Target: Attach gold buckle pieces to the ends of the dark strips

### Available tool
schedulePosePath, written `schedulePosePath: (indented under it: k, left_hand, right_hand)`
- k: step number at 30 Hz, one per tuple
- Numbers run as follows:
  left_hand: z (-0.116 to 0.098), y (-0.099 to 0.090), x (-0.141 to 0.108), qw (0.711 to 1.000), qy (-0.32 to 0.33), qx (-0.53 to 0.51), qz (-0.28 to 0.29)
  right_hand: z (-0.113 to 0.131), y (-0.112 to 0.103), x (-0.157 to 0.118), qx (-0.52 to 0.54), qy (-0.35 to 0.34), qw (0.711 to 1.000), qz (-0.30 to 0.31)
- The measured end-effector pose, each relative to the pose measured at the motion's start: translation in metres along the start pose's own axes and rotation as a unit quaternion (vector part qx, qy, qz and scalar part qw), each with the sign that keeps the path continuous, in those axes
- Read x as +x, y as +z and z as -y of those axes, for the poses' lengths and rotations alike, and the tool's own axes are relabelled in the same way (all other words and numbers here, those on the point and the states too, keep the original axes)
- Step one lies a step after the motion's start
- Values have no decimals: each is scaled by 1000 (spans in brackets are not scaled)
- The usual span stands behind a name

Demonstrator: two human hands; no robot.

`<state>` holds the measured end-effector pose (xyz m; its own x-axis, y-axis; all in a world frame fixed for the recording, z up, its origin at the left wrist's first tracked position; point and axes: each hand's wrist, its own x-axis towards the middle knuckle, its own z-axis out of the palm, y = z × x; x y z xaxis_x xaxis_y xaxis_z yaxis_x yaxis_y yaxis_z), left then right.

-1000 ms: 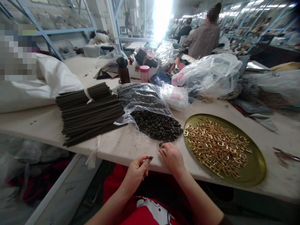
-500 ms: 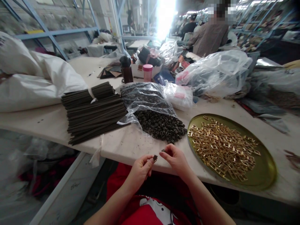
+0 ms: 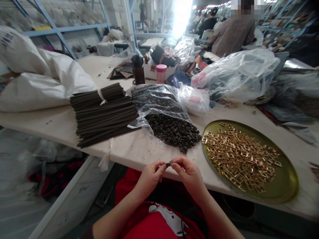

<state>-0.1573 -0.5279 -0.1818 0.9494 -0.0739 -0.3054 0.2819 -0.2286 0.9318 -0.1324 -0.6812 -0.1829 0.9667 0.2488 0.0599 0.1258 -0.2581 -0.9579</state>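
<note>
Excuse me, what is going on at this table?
A person's left hand and right hand meet near the edge of the table, pinching something small and dark; one piece or two is hard to tell. Just beyond, dark loops lie at a clear bag. Dark strips lie to the left; to the right, a tray holds gold buckles.

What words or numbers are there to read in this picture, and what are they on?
No words or numbers can be read.
White sack: dark marks near its top, too blurred to read.
White panel below the table: a dark scrawl, too small to read.
</note>
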Motion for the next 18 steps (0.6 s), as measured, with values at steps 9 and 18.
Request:
schedulePosePath:
  k: [9,18]
  left_hand:
    - [-8,-5,-7,995,31,92,-3]
    - [-14,-12,-9,982,58,175,36]
  right_hand:
    - [6,2,-2,-106,-65,992,-15]
    - [-2,4,-6,-69,-31,997,8]
